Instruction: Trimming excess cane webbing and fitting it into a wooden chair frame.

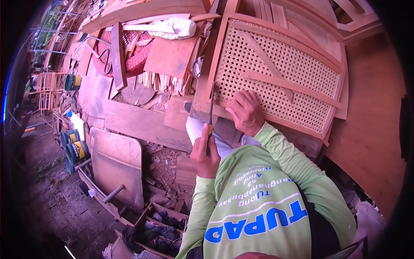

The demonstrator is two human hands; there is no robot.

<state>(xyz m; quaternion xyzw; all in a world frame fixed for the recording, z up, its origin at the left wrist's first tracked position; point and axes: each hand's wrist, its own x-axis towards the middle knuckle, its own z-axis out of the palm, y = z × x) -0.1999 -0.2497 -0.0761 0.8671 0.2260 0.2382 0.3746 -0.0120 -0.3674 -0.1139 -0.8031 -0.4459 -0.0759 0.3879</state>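
A wooden frame (280, 29) with a woven cane panel (302, 64) lies on the work surface in front of me. My left hand (207, 155) is closed round the yellow-and-black handle of a screwdriver (211, 113). Its long thin shaft points away from me, along the frame's left side; whether the tip touches the wood I cannot tell. At the near left corner of the cane panel rests my right hand (246, 111), fingers curled in. Anything between those fingers is hidden. Two loose wooden strips (297, 86) lie crossed over the cane.
Left of the frame are a red woven basket (101, 49), scissors (105, 60), a plywood piece (169, 56) and many thin offcuts. A rounded board (115, 166) leans at lower left beside dark green cans (77, 150). Near my left elbow stands a divided wooden box (148, 216).
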